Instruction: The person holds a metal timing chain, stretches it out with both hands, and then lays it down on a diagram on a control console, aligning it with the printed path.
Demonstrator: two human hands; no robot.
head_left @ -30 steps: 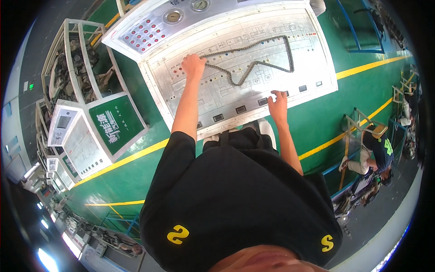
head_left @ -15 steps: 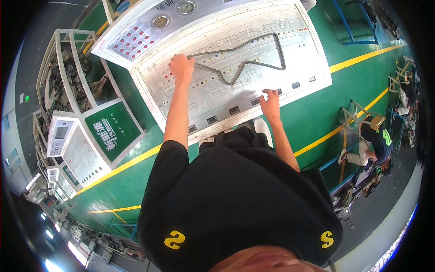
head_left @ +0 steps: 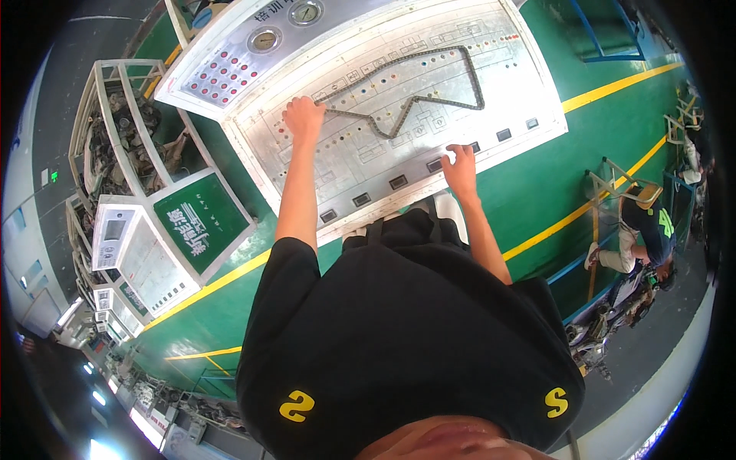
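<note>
Fingers of the left hand [head_left: 304,121] are bent down over the leftmost end of a dark chain [head_left: 474,80]; whether they are clamped on it cannot be confirmed, as the back of the hand hides the tips. Clock positions are taken from the middle of the table [head_left: 510,100], twelve o'clock pointing away from the person. The left hand stands at nine o'clock, the right hand [head_left: 460,170] at four. The right thumb and forefinger are apart, with nothing between them; contact with the table cannot be verified.

The chain lies on the table's printed metal top, running from nine o'clock to a corner near half past one, turning down to three, then returning in a zigzag that dips at six.

Progress, as judged: the chain is spread out over its visible length, with no lifted part noted. Outstanding: the end at nine o'clock is not clear of the hand, and whether the two runs join there is hidden.

Also recorded: red buttons [head_left: 223,77] between nine and ten o'clock, and a round gauge [head_left: 264,40] near ten.
</note>
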